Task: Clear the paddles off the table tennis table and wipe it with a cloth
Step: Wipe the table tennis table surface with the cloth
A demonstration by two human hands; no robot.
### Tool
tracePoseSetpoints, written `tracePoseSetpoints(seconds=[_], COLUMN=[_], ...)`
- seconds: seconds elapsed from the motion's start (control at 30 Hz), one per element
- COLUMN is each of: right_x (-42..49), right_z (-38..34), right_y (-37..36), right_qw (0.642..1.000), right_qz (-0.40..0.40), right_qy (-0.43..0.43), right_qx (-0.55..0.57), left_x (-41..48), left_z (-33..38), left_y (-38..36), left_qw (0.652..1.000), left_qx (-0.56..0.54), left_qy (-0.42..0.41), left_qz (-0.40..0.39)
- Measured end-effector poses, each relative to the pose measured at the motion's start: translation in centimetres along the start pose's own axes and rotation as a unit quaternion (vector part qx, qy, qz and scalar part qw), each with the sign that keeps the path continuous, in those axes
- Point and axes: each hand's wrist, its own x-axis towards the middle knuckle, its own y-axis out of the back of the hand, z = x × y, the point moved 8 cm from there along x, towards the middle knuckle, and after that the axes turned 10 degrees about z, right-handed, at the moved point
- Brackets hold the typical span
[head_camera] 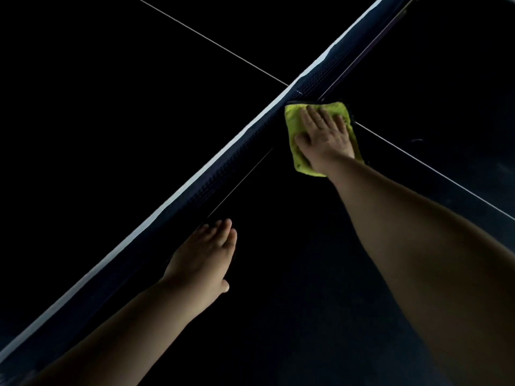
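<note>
A yellow-green cloth [292, 121] lies flat on the dark table tennis table [292, 274], right beside the net and on the white centre line. My right hand [324, 135] presses on the cloth with straight fingers spread, pointing toward the net. My left hand [206, 257] rests flat on the table close to the net's foot, fingers straight and together, holding nothing. No paddles are in view.
The net [223, 174], dark with a white top band, crosses the view diagonally from lower left to upper right. A thin white centre line [211, 41] runs over the far half and continues on the near half at right.
</note>
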Motion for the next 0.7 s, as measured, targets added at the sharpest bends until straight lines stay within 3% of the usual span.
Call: tracePoseSetpoints(seconds=[0.2, 0.4, 0.7], right_x=[0.6, -2.8, -14.0], right_z=[4.4, 4.6, -1.0], right_y=[0.5, 0.4, -0.2], right_qw=[0.993, 0.985, 0.989], right_qz=[-0.015, -0.008, -0.01], right_qy=[-0.099, -0.173, -0.144], right_qx=[-0.054, -0.004, -0.005], left_x=[0.1, -0.2, -1.1], left_z=[-0.2, 0.0, -0.6], left_y=[-0.4, -0.5, -0.8], left_qw=[1.0, 0.999, 1.0], left_qx=[0.006, 0.03, -0.013], left_qy=[0.009, -0.001, -0.011], left_qz=[-0.023, -0.031, 0.005])
